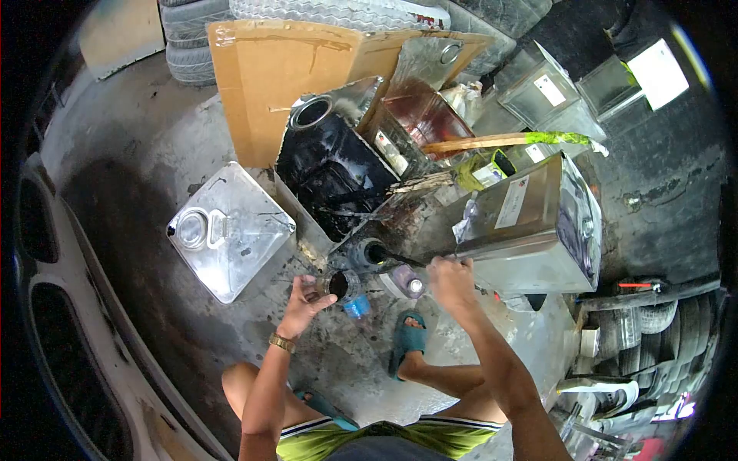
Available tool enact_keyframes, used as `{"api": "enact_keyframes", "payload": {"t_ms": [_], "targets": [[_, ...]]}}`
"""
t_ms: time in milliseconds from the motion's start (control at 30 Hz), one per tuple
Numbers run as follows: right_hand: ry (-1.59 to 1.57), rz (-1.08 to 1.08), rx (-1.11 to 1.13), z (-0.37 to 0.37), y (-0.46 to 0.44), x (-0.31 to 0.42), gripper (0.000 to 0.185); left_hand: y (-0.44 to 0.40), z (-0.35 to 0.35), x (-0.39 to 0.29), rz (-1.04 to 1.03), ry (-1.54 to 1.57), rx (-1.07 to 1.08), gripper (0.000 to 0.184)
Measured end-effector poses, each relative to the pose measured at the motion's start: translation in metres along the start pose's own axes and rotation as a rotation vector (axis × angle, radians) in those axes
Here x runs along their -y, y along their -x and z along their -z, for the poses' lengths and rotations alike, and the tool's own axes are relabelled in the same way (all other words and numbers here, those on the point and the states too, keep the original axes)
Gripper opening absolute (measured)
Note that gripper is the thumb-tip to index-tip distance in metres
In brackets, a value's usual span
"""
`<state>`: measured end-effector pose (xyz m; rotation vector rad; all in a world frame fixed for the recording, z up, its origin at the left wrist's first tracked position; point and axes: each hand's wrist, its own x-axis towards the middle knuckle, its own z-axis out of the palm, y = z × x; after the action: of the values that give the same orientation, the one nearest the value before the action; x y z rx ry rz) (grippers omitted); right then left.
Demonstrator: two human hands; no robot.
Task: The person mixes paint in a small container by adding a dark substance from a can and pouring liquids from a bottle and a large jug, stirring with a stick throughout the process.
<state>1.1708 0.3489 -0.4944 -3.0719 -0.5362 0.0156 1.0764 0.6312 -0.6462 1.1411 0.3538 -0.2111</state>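
Your left hand (309,303) grips a cup (350,286) already darkened inside. Your right hand (452,281) clasps a tool (401,260), work seemingly unfinished.

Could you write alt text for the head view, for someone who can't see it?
A person's left hand holds a clear cup with dark contents, while the right hand grips a dark stick. Metal cans sit on the stained floor; a cardboard sheet stands behind an open can that's black inside.
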Motion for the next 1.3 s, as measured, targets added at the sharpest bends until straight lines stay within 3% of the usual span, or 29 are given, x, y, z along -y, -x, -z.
{"api": "enact_keyframes", "payload": {"t_ms": [167,267,333,467,600,667,833,1300], "targets": [[-0.067,-0.003,-0.045,0.049,0.022,-0.017,0.009,-0.003,0.001,0.003,0.038,-0.071,-0.039,0.075],[-0.229,-0.076,0.015,0.093,0.038,-0.022,0.014,-0.009,-0.003,0.007,0.039,-0.096,-0.063,0.078],[-0.431,-0.243,0.107,0.114,0.050,-0.022,0.016,-0.011,-0.005,0.005,0.041,-0.097,-0.084,0.079],[-0.650,-0.188,0.114,0.124,0.065,-0.029,0.012,-0.006,-0.013,-0.016,0.086,0.027,0.016,0.078],[-0.602,-0.165,0.179,0.110,0.069,-0.036,0.010,-0.004,-0.010,-0.023,0.102,0.034,0.097,0.077],[-0.544,-0.018,0.090,0.102,0.065,-0.029,0.008,-0.005,-0.010,-0.023,0.113,0.008,0.118,0.076],[-0.477,-0.037,0.133,0.088,0.060,-0.021,0.009,-0.005,-0.010,-0.022,0.089,0.058,0.155,0.083],[-0.453,-0.093,0.067,0.080,0.081,-0.035,0.006,-0.006,-0.010,-0.032,0.101,0.105,0.128,0.078]]}}
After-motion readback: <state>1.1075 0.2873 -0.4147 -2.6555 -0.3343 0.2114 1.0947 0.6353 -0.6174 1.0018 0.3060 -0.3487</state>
